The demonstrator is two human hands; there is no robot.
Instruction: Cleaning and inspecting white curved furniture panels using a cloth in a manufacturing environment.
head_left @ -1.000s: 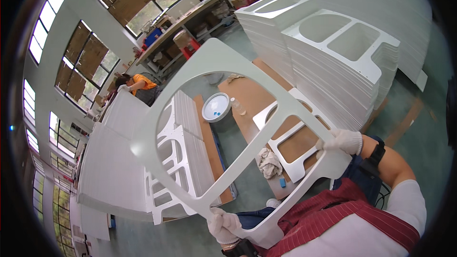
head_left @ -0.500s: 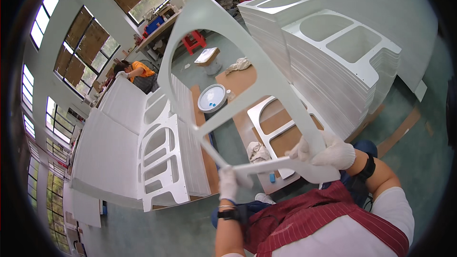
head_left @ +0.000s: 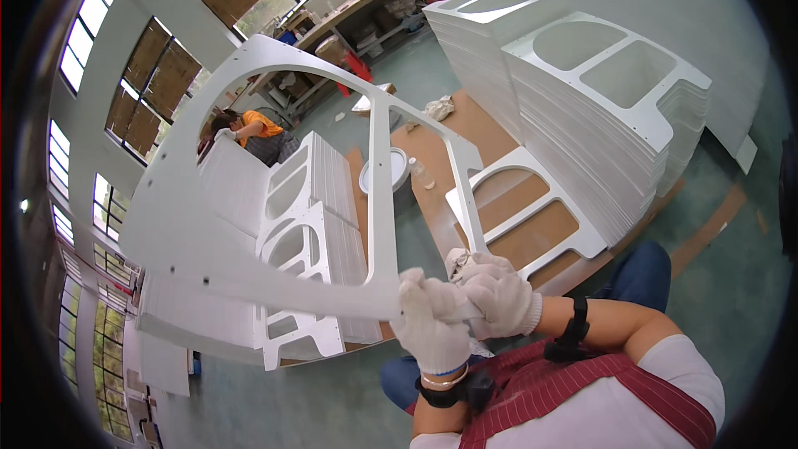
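A large white panel [head_left: 382, 191] with big cut-out openings and small holes along its rim is held up in front of me, tilted to the left. My left hand [head_left: 432, 320], in a white knit glove, is closed around its lower edge. Close beside it, my gloved right hand [head_left: 503, 295] is closed at the panel's lower right end; its fingertips are partly hidden. Beyond my right hand, a similar white frame [head_left: 592, 241] lies on brown cardboard [head_left: 482, 129].
Tall stacks of white panels [head_left: 582, 137] stand at the right. Another panel stack [head_left: 353, 274] is at the left, partly behind the held panel. Between them sit a round white lid [head_left: 405, 168] and a clear bottle [head_left: 421, 175]. A co-worker in orange [head_left: 264, 123] bends at the far left.
The panel has turned and swung down to the left, its upper end now lower. My right hand has come left, close beside my left hand, which has shifted slightly up and right.
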